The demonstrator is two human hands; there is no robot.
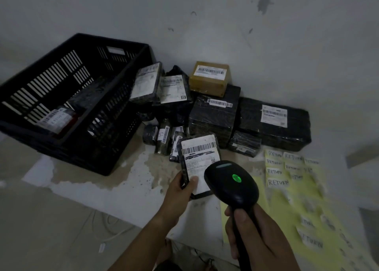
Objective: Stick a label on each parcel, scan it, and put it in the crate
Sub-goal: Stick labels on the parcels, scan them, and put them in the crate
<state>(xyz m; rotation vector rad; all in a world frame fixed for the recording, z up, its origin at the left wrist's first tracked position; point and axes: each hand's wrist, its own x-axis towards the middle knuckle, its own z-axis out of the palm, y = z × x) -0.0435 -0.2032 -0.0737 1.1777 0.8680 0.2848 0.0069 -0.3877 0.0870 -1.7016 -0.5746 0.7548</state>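
right grip [260,236] holds scanner [231,182] above stained surface [131,168] beside wall [287,45].

View: one wide-angle camera is looking out from the person's head.
Facing: it is pointing forward and down, taking in the wall [205,14] above and the surface [123,180] below.
Nearness: it is hanging close over the left grip [180,190], which is holding a parcel [199,160], and the right grip [256,236], which is holding the scanner [231,180]; both are filling the lower middle, arms coming in from the bottom edge.
Farther off: the pile [213,114] is sitting mid-frame against the wall, the crate [114,127] at the left.
Edges: the label sheet [297,201] is blurring toward the lower right corner.
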